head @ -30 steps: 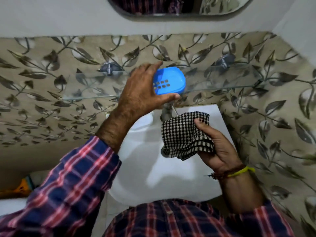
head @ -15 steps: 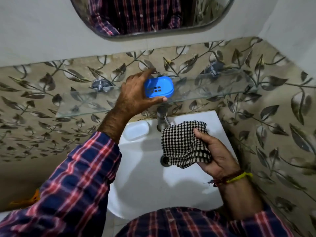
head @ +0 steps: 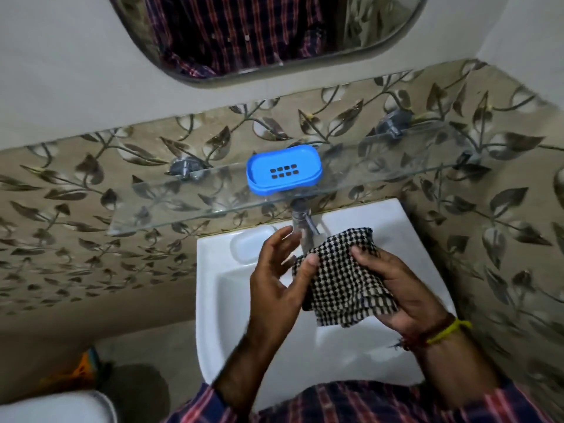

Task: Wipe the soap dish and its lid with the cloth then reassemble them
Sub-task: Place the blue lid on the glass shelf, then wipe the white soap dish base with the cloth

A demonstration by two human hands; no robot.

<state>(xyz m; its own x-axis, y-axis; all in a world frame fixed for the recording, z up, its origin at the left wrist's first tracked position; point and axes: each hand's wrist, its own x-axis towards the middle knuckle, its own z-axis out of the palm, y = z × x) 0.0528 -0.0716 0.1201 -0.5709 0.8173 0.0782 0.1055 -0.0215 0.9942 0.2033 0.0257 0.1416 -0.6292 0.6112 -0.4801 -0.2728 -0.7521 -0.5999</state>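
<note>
- Sink (head: 406, 227), white, centre to lower centre of frame; both hands work above its basin.
- Glass shelf (head: 195, 203) spans mid frame above the sink. Blue soap dish (head: 284, 171) sits on it, centre, slotted insert facing up. Whether this is dish, lid or both assembled: cannot tell.
- Checked cloth (head: 341, 288), centre right, bunched over the basin, below the tap (head: 302, 221).
- Step in hand, judged: regrip or refold the cloth. To do it well, gather a flat clean pad with both hands over the basin, well below the shelf edge.
- Right hand (head: 406, 297), centre right: palm under the cloth, thumb on top, grasping it.
- Left hand (head: 274, 285), centre: fingers spread and relaxed, thumb tip touching the cloth's left edge; not gripping.
</note>
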